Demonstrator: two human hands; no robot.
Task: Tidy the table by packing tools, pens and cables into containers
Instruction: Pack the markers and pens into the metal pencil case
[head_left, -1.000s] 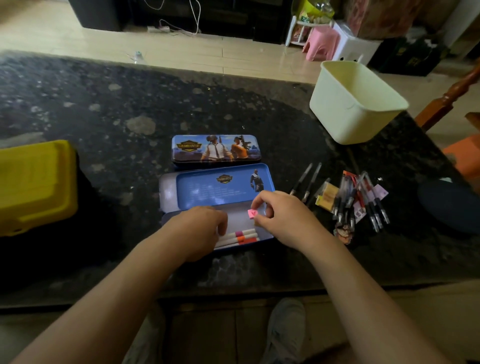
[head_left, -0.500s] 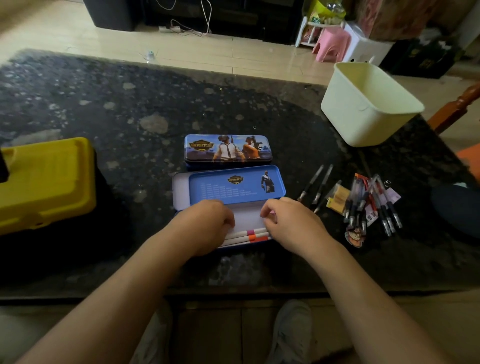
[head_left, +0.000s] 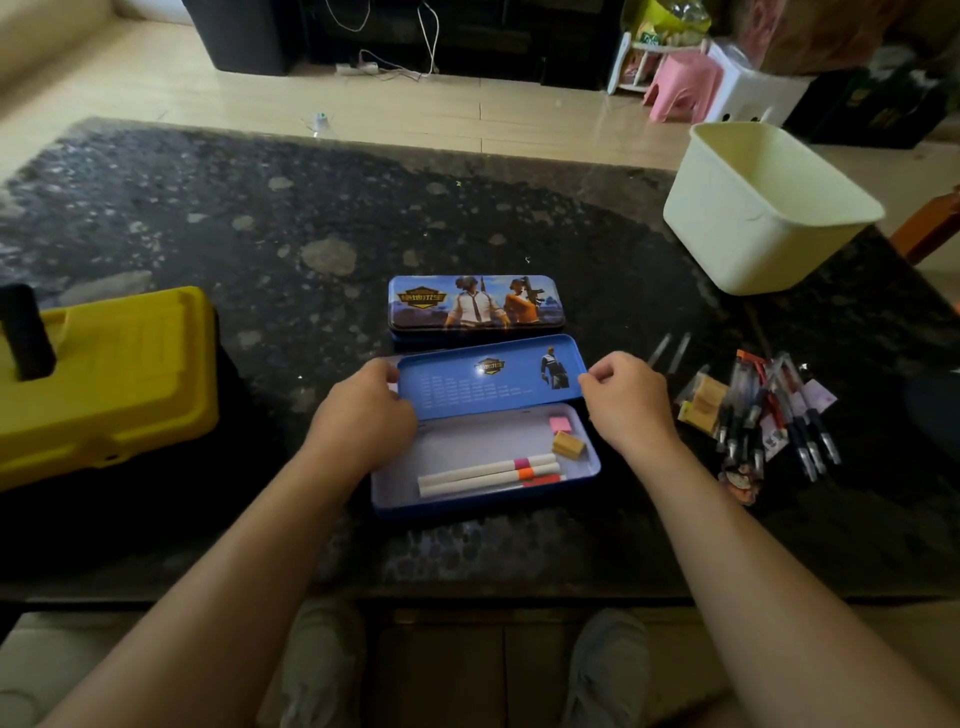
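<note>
A blue tin pencil case (head_left: 480, 506) lies open at the table's near middle. Its tray holds three white pens (head_left: 488, 474), a pink eraser (head_left: 561, 424) and a tan eraser (head_left: 568, 445). My left hand (head_left: 363, 410) pinches the left end of the blue lid (head_left: 488, 376), and my right hand (head_left: 626, 400) pinches its right end. The lid stands tilted up over the tray's back. A second, closed case (head_left: 475, 304) with a printed picture sits just behind. Several loose pens (head_left: 774, 410) lie in a heap to the right.
A yellow toolbox (head_left: 104, 379) with a black handle stands at the left. A cream plastic bin (head_left: 763, 208) sits at the far right. Two thin dark pens (head_left: 670, 351) and a tan packet (head_left: 704, 402) lie beside the heap. My shoes show below the table edge.
The pink eraser left my right hand and now lies in the tray. Both hands moved off the tray to the lid's two ends, and the lid has tilted up.
</note>
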